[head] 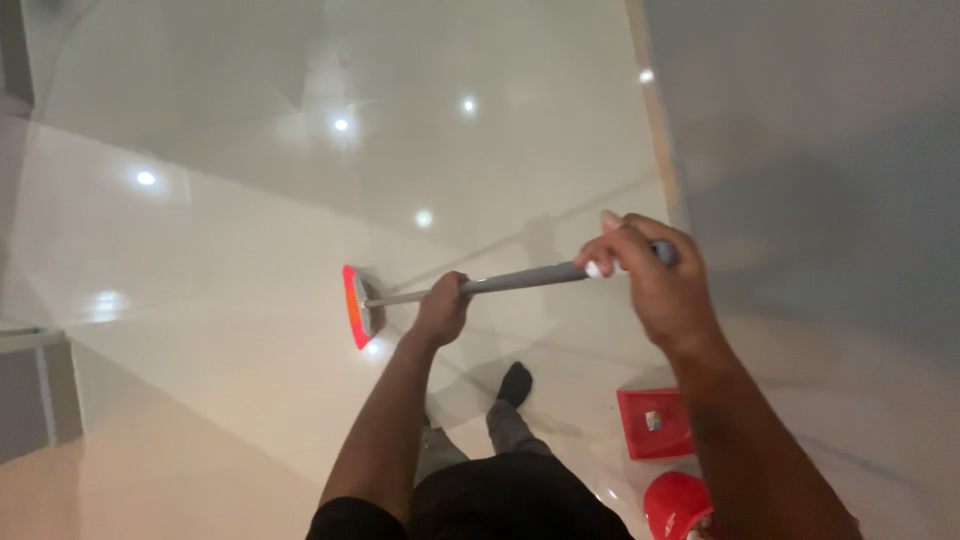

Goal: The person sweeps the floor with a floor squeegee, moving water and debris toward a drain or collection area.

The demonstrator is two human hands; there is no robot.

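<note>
I hold a broom with a grey handle (525,278) and a red-orange bristle head (357,307) that rests on the glossy white tiled floor (250,250). My left hand (443,308) grips the handle low, close to the head. My right hand (645,275) grips the upper end of the handle, near the grey wall (830,160). My dark sock foot (515,383) stands on the floor just below the handle.
A red dustpan (655,423) lies on the floor by my right side, with a red rounded container (677,505) just below it. A grey cabinet edge (35,390) stands at the left. Ceiling lights reflect in the tiles.
</note>
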